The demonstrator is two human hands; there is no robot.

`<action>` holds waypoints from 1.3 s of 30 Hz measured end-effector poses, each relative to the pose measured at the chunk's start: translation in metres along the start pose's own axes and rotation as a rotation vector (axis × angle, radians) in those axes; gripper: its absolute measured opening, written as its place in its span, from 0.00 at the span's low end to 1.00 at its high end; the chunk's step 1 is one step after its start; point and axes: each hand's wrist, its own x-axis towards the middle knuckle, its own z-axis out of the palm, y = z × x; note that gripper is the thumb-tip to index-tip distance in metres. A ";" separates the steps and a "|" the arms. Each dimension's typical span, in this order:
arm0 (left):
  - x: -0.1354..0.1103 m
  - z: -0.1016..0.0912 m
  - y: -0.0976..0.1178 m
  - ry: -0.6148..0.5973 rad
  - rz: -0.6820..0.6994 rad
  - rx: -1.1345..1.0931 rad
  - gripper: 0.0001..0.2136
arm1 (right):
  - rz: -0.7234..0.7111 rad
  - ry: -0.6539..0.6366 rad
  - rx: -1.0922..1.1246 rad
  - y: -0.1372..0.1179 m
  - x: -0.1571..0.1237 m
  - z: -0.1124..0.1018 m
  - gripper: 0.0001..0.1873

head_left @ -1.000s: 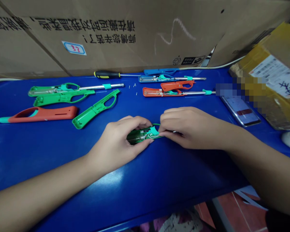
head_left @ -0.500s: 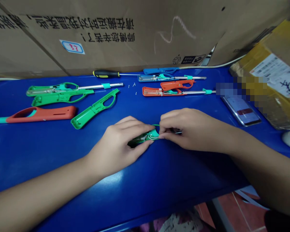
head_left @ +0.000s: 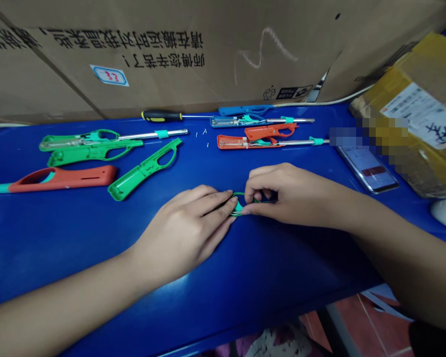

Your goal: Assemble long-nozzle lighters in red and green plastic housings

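Note:
An opened green gas lighter (head_left: 239,206), with white wires and a teal part showing, lies on the blue table under both hands. My left hand (head_left: 191,223) is closed over its handle end, fingers laid across the body and hiding most of it. At the trigger loop, my right hand (head_left: 271,196) pinches the lighter with thumb and forefinger; the fingertips and the barrel side are largely covered. Beyond my left hand lies a loose green half-shell (head_left: 144,168), its hollow side up.
Behind are an opened green lighter (head_left: 82,141), an orange one (head_left: 232,143), a blue one (head_left: 226,121), a screwdriver (head_left: 161,116) and small screws (head_left: 204,132). A closed red lighter (head_left: 63,177) lies left. A phone (head_left: 369,171) and a taped carton (head_left: 405,139) stand right.
My left hand has rolled forward, its fingers now lying flatter over the lighter and covering more of the inside. My right hand keeps its pinch near the trigger loop, shifted slightly.

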 end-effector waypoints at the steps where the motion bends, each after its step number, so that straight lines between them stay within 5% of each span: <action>1: 0.000 0.000 -0.001 0.008 -0.026 -0.045 0.14 | 0.004 0.006 0.015 0.000 0.001 0.001 0.08; 11: 0.004 0.001 -0.006 0.057 -0.256 -0.315 0.18 | 0.013 0.057 0.066 0.002 0.003 0.004 0.09; 39: 0.006 0.000 -0.003 0.044 -0.214 -0.275 0.11 | 0.111 0.003 0.057 0.005 0.000 -0.008 0.10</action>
